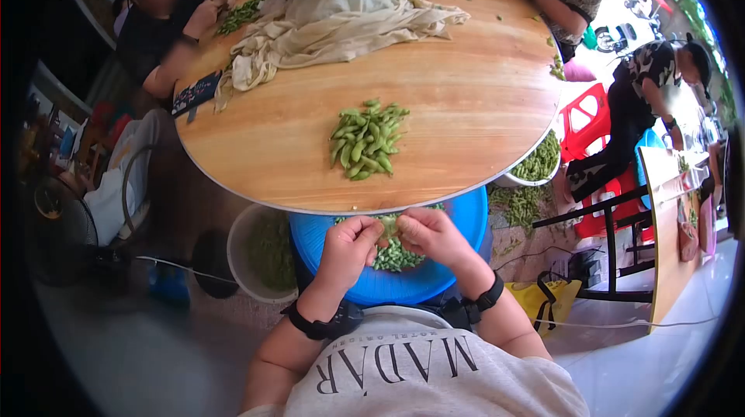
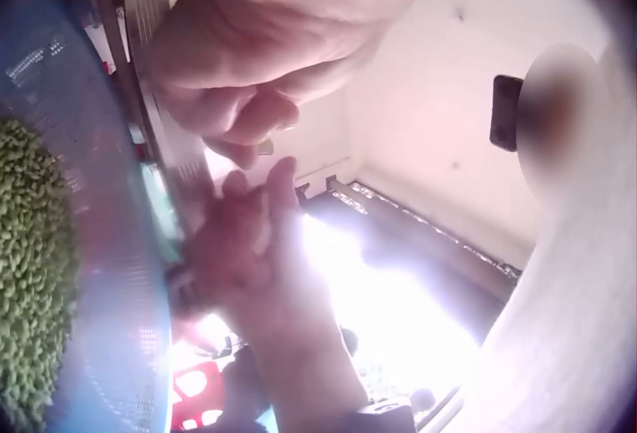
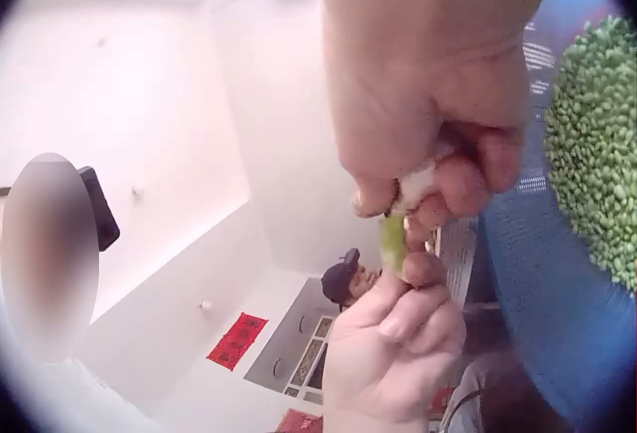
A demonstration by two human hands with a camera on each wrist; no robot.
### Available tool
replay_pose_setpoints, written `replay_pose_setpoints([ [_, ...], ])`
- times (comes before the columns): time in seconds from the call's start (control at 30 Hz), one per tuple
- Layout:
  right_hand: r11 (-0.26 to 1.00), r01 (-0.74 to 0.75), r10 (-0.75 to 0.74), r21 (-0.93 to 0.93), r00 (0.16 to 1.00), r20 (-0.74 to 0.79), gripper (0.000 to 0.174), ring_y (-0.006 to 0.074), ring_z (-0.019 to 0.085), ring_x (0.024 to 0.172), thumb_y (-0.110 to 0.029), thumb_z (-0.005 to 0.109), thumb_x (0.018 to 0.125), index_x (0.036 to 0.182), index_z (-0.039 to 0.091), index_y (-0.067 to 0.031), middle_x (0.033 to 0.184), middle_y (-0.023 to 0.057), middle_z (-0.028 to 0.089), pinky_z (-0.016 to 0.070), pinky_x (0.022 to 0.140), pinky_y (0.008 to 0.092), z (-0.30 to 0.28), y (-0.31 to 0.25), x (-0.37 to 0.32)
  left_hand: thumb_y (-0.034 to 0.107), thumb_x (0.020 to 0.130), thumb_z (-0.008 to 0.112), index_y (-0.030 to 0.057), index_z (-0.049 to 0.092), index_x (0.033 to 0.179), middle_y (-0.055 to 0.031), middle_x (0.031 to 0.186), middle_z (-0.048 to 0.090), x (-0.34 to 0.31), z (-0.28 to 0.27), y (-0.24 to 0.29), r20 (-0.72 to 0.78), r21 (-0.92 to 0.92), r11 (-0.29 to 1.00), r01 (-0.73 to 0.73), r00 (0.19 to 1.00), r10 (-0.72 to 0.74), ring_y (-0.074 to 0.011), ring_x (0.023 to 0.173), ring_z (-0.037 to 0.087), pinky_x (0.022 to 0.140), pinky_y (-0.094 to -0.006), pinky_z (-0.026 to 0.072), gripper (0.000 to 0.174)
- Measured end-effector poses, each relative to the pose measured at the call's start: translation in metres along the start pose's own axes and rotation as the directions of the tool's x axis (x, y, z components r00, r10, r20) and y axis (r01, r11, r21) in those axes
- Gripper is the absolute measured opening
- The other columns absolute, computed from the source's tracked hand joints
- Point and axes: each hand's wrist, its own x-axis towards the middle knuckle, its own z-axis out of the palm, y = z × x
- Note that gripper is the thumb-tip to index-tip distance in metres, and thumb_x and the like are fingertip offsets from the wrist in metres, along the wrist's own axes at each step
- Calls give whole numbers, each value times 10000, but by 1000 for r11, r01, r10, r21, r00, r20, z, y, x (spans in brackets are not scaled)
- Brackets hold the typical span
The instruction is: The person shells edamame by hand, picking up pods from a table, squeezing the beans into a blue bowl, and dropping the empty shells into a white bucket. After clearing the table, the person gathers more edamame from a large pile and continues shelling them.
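Observation:
My left hand (image 1: 348,256) and right hand (image 1: 441,240) meet fingertip to fingertip over a blue mesh basket (image 1: 310,250). Between them is a green soybean pod (image 3: 395,244), seen best in the right wrist view. Thumb and fingers of both hands pinch it, one at each end. My curled fingers hide much of the pod. Many shelled green beans (image 3: 597,154) lie in the basket below, filling its bottom. A small heap of unshelled pods (image 1: 369,138) sits on the wooden table straight ahead of my hands.
The round table's edge (image 1: 310,206) overhangs the basket. A whitish tub (image 1: 240,262) stands left, and a bowl of pods (image 1: 535,161) right, with pods scattered beside it. Cloth (image 1: 334,21) covers a mound on the table. Other people sit around it; one stands by red stools (image 1: 586,122).

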Motion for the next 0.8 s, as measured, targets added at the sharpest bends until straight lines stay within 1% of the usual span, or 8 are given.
replay_pose_setpoints([
  [0.03, 995, -4, -2, -100, 998, -68, 262, 49, 431, 567, -252, 545, 891, 867, 591, 5, 634, -20, 502, 364, 485, 215, -1, -3, -1, 87, 870, 531, -4, 584, 835, -22, 646, 567, 1, 0, 0, -18, 41, 999, -20, 1000, 21, -38, 446, 410, 402, -181, 310, 111],
  [0.07, 949, 138, -177, -283, 977, -118, 221, 101, 477, 577, -220, 614, 838, 872, 605, -3, 628, -3, 499, 398, 516, 248, -3, 0, 0, 63, 866, 526, -20, 592, 845, -30, 663, 579, -1, 0, 5, -29, 139, 990, -19, 999, 23, -44, 478, 448, 431, -183, 350, 108],
  [0.2, 671, 330, -484, -664, 874, -54, 141, 195, 557, 615, -89, 676, 730, 840, 629, -15, 710, 96, 564, 439, 555, 262, 15, -14, -2, 57, 851, 538, -19, 603, 868, -18, 645, 569, -2, 0, 1, 9, 343, 936, -77, 997, 79, -48, 500, 473, 451, -190, 372, 101],
  [0.33, 561, 321, -468, -763, 883, 27, 126, 320, 567, 606, -99, 644, 684, 790, 608, -40, 708, 118, 553, 468, 531, 382, 15, 1, 2, 57, 842, 543, -22, 605, 890, -7, 621, 562, -11, -4, -6, 40, 461, 886, -54, 998, 40, -51, 511, 480, 459, -200, 385, 112],
  [0.43, 461, 248, -337, -852, 937, 90, 170, 300, 582, 612, -83, 659, 666, 821, 621, -25, 739, 124, 577, 477, 529, 346, 19, 11, -5, 43, 835, 526, -18, 611, 870, -31, 628, 585, -17, -10, -18, 70, 566, 814, -132, 991, 112, -57, 523, 507, 472, -213, 406, 110],
  [0.57, 581, 264, -315, -770, 945, 87, 180, 280, 592, 607, -97, 641, 664, 824, 625, -17, 730, 127, 587, 482, 539, 333, 15, 22, -3, 32, 830, 514, -13, 616, 852, -68, 654, 614, -19, -12, -25, 102, 609, 767, -203, 979, 178, -68, 516, 538, 463, -224, 420, 114],
  [0.77, 850, -174, 82, -497, 976, -201, 174, 309, 587, 608, -132, 597, 687, 790, 621, 6, 661, 170, 591, 479, 560, 344, -1, 34, -3, 23, 822, 541, -32, 575, 840, -77, 638, 598, -17, -17, -38, 29, 553, 833, 19, 999, -42, -86, 469, 534, 417, -233, 423, 67],
  [0.8, 736, -54, -106, -675, 975, -194, 139, 301, 582, 606, -111, 612, 698, 789, 623, -5, 674, 163, 587, 478, 563, 353, -2, 37, -2, 17, 818, 551, -35, 559, 840, -74, 626, 588, -16, -18, -41, -4, 515, 854, 69, 997, -78, -89, 460, 528, 409, -231, 421, 57],
])
